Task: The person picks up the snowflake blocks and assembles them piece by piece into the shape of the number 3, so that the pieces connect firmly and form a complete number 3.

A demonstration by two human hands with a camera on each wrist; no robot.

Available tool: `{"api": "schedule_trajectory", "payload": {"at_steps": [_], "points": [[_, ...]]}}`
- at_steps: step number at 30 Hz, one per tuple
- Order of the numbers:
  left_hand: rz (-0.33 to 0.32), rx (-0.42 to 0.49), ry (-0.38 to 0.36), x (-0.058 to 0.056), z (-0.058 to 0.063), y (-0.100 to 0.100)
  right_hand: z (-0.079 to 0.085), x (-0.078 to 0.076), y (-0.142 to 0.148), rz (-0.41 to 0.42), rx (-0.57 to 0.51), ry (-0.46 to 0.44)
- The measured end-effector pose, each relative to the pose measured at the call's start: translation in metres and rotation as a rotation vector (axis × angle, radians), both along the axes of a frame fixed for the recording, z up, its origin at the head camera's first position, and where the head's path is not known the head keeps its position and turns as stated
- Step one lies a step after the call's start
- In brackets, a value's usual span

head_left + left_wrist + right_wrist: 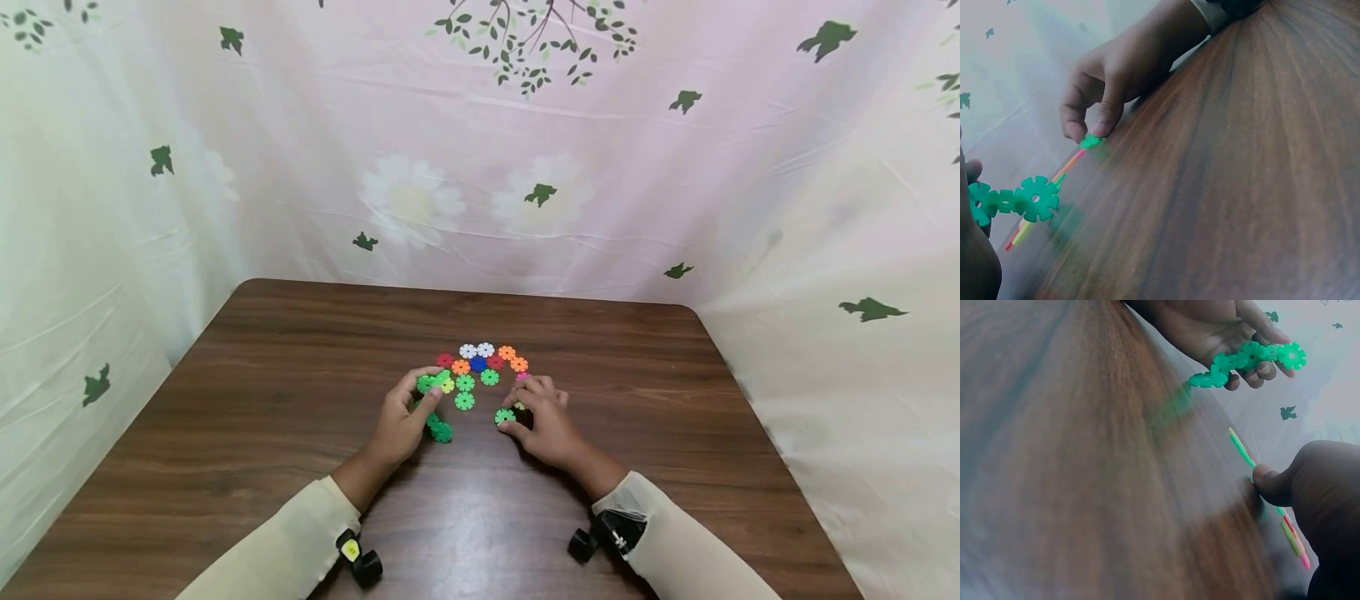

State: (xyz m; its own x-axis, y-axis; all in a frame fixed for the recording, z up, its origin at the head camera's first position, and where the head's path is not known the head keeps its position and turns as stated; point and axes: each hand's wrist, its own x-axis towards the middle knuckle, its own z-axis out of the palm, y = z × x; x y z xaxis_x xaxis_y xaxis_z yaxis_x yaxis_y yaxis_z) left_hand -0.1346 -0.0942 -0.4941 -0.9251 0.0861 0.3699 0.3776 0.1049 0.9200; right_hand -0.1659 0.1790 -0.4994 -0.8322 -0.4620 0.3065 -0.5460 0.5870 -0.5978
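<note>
My left hand (399, 422) grips a chain of linked green flower-shaped discs (442, 432); in the right wrist view the joined discs (1252, 356) rise off the table between fingers and thumb. Thumb and fingers of my right hand (553, 429) pinch a single green notched disc (505, 416) at the tabletop; the left wrist view shows the same green disc (1091, 141) under the fingertips. Between and beyond both hands lie more discs: a blue disc (477, 364), a white disc (486, 350), an orange disc (507, 352) and several others. A pink disc (522, 377) is partly covered by my right hand.
The dark wooden table (315, 350) has rounded far corners. A pale curtain (480, 225) printed with flowers, leaves and birds surrounds its back and sides. Black wrist cameras are strapped to both sleeves.
</note>
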Motion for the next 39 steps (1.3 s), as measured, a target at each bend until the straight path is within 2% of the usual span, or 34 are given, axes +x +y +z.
{"api": "schedule_trajectory", "payload": {"at_steps": [13, 21, 28, 35, 39], "points": [[-0.001, 0.008, -0.015, 0.001, -0.002, 0.005, -0.005, -0.006, -0.009, 0.099, -0.136, 0.135], [0.024, 0.042, 0.012, 0.0, -0.001, 0.012, -0.005, -0.012, -0.017, 0.102, -0.247, 0.243], [-0.008, 0.058, 0.039, -0.003, -0.003, 0.016, -0.008, -0.017, -0.025, 0.094, -0.331, 0.29], [-0.03, 0.006, 0.093, -0.002, -0.003, 0.016, -0.007, -0.018, -0.036, 0.108, -0.475, 0.307], [-0.015, -0.058, 0.139, -0.001, -0.004, 0.016, -0.004, -0.015, -0.039, 0.105, -0.505, 0.319]]}}
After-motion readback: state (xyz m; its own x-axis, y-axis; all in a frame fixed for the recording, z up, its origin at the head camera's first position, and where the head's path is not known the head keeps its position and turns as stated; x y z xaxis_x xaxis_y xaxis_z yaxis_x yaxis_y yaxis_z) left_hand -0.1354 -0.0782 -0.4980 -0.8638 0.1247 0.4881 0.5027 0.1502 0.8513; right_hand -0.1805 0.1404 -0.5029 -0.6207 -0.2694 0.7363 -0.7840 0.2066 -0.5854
